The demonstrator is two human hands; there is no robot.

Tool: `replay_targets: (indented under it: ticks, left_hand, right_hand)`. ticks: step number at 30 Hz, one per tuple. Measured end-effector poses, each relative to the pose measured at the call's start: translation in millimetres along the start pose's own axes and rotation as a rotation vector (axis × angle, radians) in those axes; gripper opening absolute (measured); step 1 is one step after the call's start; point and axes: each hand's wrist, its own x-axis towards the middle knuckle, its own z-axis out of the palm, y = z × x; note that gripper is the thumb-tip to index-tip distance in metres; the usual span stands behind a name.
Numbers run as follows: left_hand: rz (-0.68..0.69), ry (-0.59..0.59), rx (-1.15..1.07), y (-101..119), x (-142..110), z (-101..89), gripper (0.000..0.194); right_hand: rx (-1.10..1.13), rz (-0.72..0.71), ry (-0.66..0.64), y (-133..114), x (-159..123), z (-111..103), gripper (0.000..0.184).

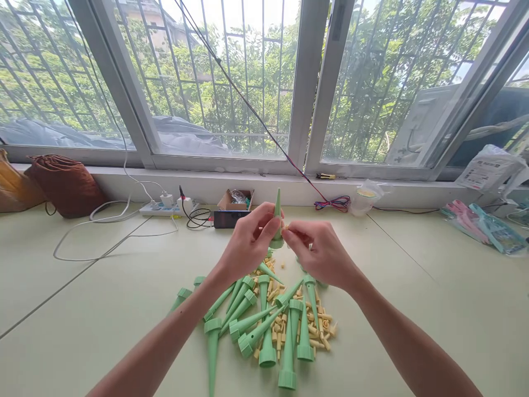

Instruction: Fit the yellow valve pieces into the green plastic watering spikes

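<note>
I read cones (288, 358) mint green, unpatterned | pegs (324, 343) creamy yellow | worktop (446, 309) plain, pale yellow-green | pouch (68, 184) dark brown | phone (227, 219) black | packets (498, 229) pink and turquoise | window frame (308, 88) grey

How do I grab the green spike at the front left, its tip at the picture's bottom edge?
I'd pinch that green spike by its wide cap, coming from the left. The cap is probably easiest to hold because the spike narrows to a thin tip; other green spikes lie on its right side.
</note>
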Motion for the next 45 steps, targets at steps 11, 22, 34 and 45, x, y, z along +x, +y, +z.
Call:
replay_targets:
  ticks: [11,22,34,45]
  left_hand:
    - [0.203,0.101,0.222,-4.0,-7.4,9.6,0.017]
    - [-0.122,-0.043,-0.226,3.4,1.4,-0.4,0.026]
    - [-0.229,-0.235,-0.397,-8.0,4.6,-3.5,0.036]
    - [-0.172,-0.274,-0.401,-14.6,6.1,-0.7,0.028]
  right_hand:
    - [0.581,0.261,-0.160,9.5,6.6,-4.2,0.043]
    - [0.057,-0.029,-0.035,1.4,0.2,-4.6,0.038]
    - [-0.185,-0.161,0.088,-3.9,-3.5,9.9,0.034]
    - [-0.196,-0.125,0.257,-1.5,-5.5,22.9,0.035]
